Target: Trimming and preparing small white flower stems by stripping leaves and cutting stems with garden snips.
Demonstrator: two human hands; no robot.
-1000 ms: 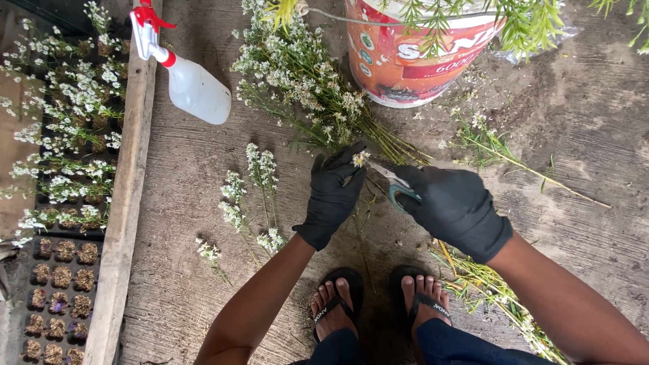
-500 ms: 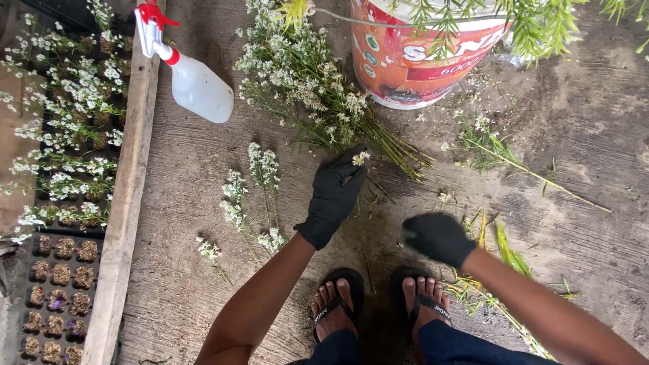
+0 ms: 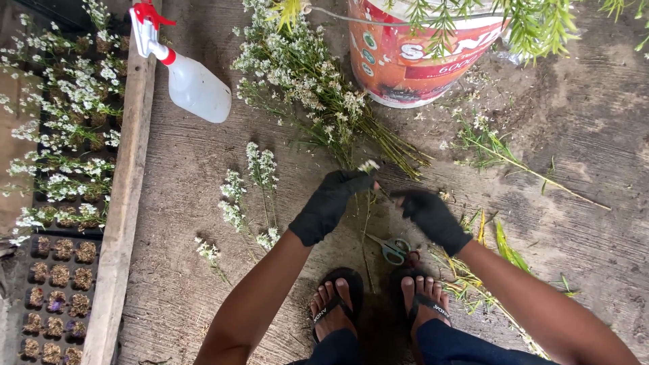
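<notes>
- Right hand [image 3: 429,215] has come back up from beside the feet toward the left hand [image 3: 329,203]; scissors [image 3: 390,248] now lie on the floor [image 3: 581,135] just ahead of the right sandal [image 3: 420,301], out of either hand.
- Left hand, black glove: fingers pressed together, pinching a small white-flowered cutting [image 3: 368,166] near its top; flower head sticks up above the fingertips, thin stem hangs below.
- Right hand, black glove: fingers curled in toward the cutting's stem, just beside the left hand. Cannot tell whether they touch or grip the stem.
- Cutting sits between both hands, just in front of the stem ends of the big flower bunch [image 3: 304,81] lying on the floor.
- Bunch tops reach toward the red and white bucket [image 3: 405,61].
- Trimmed sprigs [image 3: 250,196] lie loose to the left of the left hand.
- White spray bottle [image 3: 186,74], red trigger, lies on its side near the wooden plank [image 3: 125,203].
- Seedling tray [image 3: 57,203] beyond the plank: upper cells hold flowering cuttings, lower cells only plugs.
- Stem offcuts [image 3: 493,277] lie by the right forearm.
</notes>
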